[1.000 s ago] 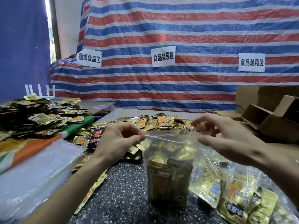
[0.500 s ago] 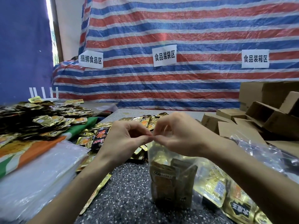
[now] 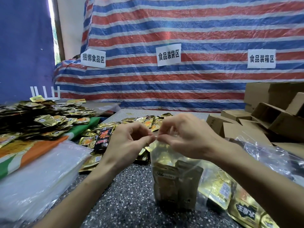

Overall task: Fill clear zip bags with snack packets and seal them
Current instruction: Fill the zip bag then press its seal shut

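Zip bag [image 3: 166, 155], seal mostly unseen between left hand [image 3: 130, 142], right hand [image 3: 185, 137]

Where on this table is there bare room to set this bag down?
Bare speckled counter lies in front, between the stack of clear bags and the zip bag. A thinner strip runs behind the loose packets, below the tarp. Left is crowded with the packet heap, right with filled bags and cardboard boxes.

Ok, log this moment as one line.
phase: sealing | left hand: pinches zip bag top | right hand: pinches top beside it | bag: upright on table, snack packets inside | seal: cannot tell
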Tool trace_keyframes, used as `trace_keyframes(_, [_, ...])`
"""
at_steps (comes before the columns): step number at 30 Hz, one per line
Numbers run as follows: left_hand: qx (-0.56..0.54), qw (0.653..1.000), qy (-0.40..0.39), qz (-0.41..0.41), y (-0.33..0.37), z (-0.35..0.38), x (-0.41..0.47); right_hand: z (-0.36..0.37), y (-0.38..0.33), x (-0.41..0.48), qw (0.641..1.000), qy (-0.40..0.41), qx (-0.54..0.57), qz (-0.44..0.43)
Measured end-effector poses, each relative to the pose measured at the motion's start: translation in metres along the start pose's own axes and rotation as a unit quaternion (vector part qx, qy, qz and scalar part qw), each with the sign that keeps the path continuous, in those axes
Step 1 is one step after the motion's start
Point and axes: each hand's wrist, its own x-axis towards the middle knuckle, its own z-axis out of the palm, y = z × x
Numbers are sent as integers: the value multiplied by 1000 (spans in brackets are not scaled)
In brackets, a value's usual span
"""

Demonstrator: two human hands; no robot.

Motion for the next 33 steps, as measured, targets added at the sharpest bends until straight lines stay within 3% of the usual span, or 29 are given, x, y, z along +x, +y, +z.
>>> trace_keyframes(21, [18,999,39,8,-8,6,8,-25,69,-45,988,0,113,108])
trace_keyframes(33, [13,999,29,16,-9,4,11,-38,78,-65,991,43,78,98])
